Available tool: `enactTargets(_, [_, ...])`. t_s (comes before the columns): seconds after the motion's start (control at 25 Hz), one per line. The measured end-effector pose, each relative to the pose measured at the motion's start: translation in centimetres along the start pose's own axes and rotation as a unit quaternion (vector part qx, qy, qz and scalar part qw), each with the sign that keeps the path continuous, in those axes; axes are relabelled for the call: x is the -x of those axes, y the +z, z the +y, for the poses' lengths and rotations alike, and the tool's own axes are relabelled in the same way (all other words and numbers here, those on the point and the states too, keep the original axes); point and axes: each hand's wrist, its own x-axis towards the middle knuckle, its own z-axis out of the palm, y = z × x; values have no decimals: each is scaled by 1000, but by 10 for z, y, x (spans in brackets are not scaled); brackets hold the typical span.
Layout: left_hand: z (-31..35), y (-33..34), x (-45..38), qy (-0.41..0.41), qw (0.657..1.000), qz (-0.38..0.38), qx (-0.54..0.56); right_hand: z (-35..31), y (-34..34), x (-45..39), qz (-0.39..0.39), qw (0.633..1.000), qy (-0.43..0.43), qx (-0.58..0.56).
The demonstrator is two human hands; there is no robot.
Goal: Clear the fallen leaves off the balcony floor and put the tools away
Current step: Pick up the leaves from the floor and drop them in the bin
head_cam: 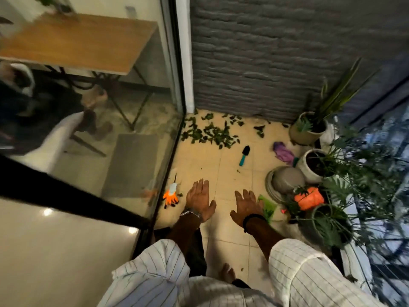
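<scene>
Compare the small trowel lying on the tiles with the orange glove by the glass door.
The trowel is a rigid tool with a black blade and teal handle; the glove is soft, orange with a pale cuff. The trowel lies mid-floor near the leaf pile; the glove lies against the glass door, close to the left hand. Both lie on the tiles, untouched.

Both hands are held out flat over the tiled floor (230, 173), palms down and holding nothing, the left hand (199, 199) wearing a watch, the right hand (246, 206) a dark wristband. Beyond the fingertips lie a trowel (244, 155) and, farther off by the brick wall (276, 52), scattered leaves (210, 132). An orange glove (170, 197) lies just left of the left fingers by the glass door (110, 107); a green item (269, 207) shows just right of the right fingers, with pots (285, 180) beyond.
</scene>
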Motion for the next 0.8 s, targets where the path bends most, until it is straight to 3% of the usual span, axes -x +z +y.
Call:
enactTargets(0.36, [-43,-72,-155,32,997,-57,-27,-53,-118,-119,60,996,24,-54])
enactTargets(0.8, [-60,-78,-249,4,993,-118,-30,-40,-155,-226,-39,997,32,-63])
